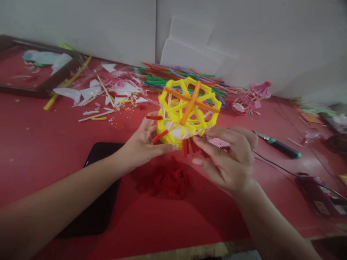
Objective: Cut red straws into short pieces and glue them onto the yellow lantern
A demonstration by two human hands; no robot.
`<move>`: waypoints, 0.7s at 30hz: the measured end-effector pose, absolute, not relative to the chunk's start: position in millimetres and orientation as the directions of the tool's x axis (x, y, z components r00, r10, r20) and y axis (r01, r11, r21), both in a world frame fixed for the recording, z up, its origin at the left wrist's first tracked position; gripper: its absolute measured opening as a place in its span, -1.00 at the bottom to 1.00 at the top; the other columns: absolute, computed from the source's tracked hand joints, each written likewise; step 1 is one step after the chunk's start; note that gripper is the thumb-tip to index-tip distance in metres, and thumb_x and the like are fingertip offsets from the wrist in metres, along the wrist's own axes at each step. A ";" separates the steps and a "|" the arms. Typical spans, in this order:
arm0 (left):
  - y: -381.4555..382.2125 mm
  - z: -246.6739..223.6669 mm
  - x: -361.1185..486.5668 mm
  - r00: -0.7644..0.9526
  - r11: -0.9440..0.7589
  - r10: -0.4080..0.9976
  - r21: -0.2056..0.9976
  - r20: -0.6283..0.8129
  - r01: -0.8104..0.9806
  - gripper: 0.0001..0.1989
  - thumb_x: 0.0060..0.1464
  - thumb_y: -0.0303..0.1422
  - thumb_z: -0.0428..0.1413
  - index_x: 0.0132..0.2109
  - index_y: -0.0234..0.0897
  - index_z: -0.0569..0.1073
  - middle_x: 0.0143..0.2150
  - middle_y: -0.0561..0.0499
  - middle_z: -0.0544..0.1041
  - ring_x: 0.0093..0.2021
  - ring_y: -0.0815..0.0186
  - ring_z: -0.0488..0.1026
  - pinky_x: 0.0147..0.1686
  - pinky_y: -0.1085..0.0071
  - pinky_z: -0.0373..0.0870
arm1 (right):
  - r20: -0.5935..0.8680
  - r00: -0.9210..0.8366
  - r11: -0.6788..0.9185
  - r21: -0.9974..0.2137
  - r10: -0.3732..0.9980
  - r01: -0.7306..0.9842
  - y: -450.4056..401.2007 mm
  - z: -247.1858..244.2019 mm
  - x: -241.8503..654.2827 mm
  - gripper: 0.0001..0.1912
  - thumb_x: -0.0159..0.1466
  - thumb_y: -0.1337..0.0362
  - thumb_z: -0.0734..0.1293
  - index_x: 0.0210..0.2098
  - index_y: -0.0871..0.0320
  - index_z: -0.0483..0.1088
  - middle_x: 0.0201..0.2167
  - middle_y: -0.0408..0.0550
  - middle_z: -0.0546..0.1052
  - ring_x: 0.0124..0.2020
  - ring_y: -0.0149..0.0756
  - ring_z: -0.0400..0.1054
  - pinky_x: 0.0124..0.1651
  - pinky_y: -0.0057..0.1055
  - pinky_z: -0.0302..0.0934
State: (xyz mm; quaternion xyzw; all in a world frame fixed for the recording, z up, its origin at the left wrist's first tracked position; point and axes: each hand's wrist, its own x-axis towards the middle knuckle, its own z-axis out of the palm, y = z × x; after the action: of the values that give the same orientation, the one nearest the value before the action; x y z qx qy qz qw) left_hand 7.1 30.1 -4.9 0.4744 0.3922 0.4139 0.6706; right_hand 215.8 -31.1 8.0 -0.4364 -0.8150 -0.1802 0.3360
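My left hand (145, 142) is closed around the base of a small openwork frame (187, 104) made of yellow pipe cleaners over thin sticks. Two orange strips cross over its round face, and a pale disc shows inside. Short red pipe cleaner pieces (185, 147) stick out from its lower edge. At the right of that edge, my right hand (230, 159) has its bent fingers against one red piece, the thumb held a little lower. The contact is partly hidden. Beneath the frame, a pile of short red pieces (168, 180) lies on the red table (173, 224).
A black tablet-like slab (94, 202) lies under my left forearm. Coloured pipe cleaners (159, 77) and white scraps (89, 94) lie along the wall. A pink model (252, 97), a utility knife (279, 144) and a cable-connected dark red device (320, 196) are at right; a tray (40, 92) is at left.
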 end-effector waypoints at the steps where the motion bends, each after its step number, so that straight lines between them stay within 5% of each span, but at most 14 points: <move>1: 29.8 -5.0 7.0 0.343 0.217 0.928 0.961 -0.148 -0.174 -0.45 -0.24 -0.52 0.37 -0.09 -0.15 0.34 0.03 -0.01 0.55 0.12 0.08 0.49 0.04 0.18 0.52 | 0.707 -0.393 0.554 0.002 0.588 0.833 -31.0 7.9 215.0 -0.65 0.27 0.11 0.36 0.01 0.06 0.47 -0.08 0.05 0.48 -0.08 -0.09 0.37 0.04 -0.10 0.24; 7: 31.7 -5.4 4.6 0.263 0.255 0.943 0.952 -0.206 -0.170 -0.45 -0.17 -0.42 0.38 -0.09 -0.09 0.26 0.08 0.05 0.50 0.15 0.10 0.45 -0.08 0.34 0.54 | 0.675 -0.388 0.644 -0.170 0.628 0.746 -28.0 16.6 219.4 -0.85 0.25 0.32 0.37 -0.16 0.13 0.42 -0.32 -0.07 0.50 -0.29 -0.30 0.36 -0.16 -0.28 0.24; 9: 34.1 -6.3 3.3 0.235 0.224 0.956 0.956 -0.178 -0.187 -0.47 -0.14 -0.41 0.36 -0.09 -0.07 0.24 0.08 0.11 0.50 0.07 0.17 0.50 -0.12 0.39 0.54 | 0.463 -0.524 0.679 -0.286 0.715 0.676 -26.8 22.0 226.2 -0.97 0.27 0.36 0.33 -0.27 0.13 0.42 -0.39 -0.13 0.49 -0.34 -0.36 0.33 -0.21 -0.35 0.22; 12: 37.0 -7.7 2.3 0.193 0.225 0.963 0.955 -0.188 -0.192 -0.41 -0.15 -0.44 0.36 -0.04 -0.02 0.24 0.07 0.18 0.50 -0.14 0.30 0.57 -0.20 0.41 0.54 | 0.061 -0.665 0.628 -0.404 0.744 0.665 -25.7 25.0 235.2 -0.90 0.31 0.37 0.30 -0.30 0.10 0.46 -0.34 -0.16 0.49 -0.30 -0.41 0.34 -0.18 -0.39 0.19; 14: 37.5 -8.2 2.1 0.189 0.227 0.963 0.955 -0.191 -0.190 -0.39 -0.15 -0.44 0.36 -0.02 -0.01 0.24 0.03 0.20 0.52 -0.25 0.37 0.57 -0.22 0.42 0.54 | -0.074 -0.687 0.594 -0.440 0.723 0.673 -25.8 21.9 236.5 -0.86 0.30 0.39 0.31 -0.26 0.05 0.49 -0.29 -0.18 0.47 -0.26 -0.43 0.34 -0.16 -0.41 0.18; 21: 35.6 -4.5 2.8 0.212 0.219 0.960 0.960 -0.181 -0.174 -0.39 -0.16 -0.45 0.37 -0.03 -0.02 0.23 -0.13 0.24 0.57 -0.24 0.33 0.57 -0.19 0.41 0.52 | -0.127 -0.719 0.602 -0.459 0.684 0.654 -31.0 11.6 222.0 -0.84 0.29 0.45 0.31 -0.33 0.09 0.47 -0.32 -0.18 0.45 -0.21 -0.39 0.29 -0.14 -0.40 0.19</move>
State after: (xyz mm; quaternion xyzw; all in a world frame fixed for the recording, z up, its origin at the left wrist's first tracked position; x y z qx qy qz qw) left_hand 2.8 35.6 -4.5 0.4411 0.4455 0.4424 0.6413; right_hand 222.0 -31.0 11.6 -0.3738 -0.8944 0.2435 0.0310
